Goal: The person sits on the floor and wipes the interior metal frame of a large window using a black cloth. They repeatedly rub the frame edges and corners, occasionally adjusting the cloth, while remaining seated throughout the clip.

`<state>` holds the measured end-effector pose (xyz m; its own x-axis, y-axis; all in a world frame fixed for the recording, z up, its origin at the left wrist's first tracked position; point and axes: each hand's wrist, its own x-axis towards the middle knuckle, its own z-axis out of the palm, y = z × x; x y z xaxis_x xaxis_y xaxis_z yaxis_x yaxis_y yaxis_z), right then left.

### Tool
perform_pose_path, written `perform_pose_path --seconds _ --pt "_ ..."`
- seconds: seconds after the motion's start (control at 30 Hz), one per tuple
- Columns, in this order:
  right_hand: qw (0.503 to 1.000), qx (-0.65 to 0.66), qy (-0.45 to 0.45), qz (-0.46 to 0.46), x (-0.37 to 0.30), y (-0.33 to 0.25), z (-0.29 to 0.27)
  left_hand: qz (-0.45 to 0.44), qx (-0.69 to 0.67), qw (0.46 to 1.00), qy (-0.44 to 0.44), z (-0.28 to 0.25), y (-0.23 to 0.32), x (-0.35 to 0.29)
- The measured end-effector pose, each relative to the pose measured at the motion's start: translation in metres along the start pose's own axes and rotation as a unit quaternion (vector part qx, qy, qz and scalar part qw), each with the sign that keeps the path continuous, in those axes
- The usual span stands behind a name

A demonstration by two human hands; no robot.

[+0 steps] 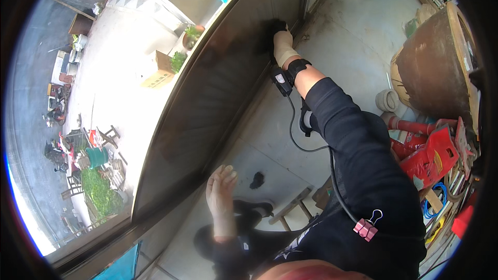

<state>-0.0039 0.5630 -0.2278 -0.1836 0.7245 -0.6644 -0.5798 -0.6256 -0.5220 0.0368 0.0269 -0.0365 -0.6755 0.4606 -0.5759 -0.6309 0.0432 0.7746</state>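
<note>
A tall dark framed panel (207,109) slants across the middle of the view. My right hand (284,44), in a pale glove, reaches out to its upper part. The fingers are bent against the surface around something dark that I cannot make out, where a black smudge surrounds them. On that wrist sits a black strap with a small box (281,81), and a cable (311,150) runs back from it along my sleeve. My left hand (221,186), also pale-gloved, hovers beside the panel's lower edge. Its fingers are loosely bent and apart, with nothing visible in them.
Below my left hand, a dark patch (257,180) marks the grey floor, near a wooden stool (295,208). A large brown pot (433,67) and red pieces (430,161) crowd the right. Beyond the panel are a cardboard box (157,72) and potted plants (193,33).
</note>
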Motion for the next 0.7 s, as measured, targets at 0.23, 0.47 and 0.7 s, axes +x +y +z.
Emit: perform_pose_path --seconds 0.23,0.47,0.7 --pt "0.784 -0.334 0.115 -0.511 0.042 -0.097 0.075 -0.033 0.014 0.999 -0.015 0.01 -0.003 0.004" --pt "0.635 -0.717 0.116 -0.263 0.187 -0.009 -0.017 -0.094 0.051 0.994 0.024 0.009 -0.03 0.024" --pt "0.352 -0.877 0.027 -0.325 0.193 -0.006 -0.061 -0.122 0.055 0.99 0.044 0.008 -0.036 0.033"
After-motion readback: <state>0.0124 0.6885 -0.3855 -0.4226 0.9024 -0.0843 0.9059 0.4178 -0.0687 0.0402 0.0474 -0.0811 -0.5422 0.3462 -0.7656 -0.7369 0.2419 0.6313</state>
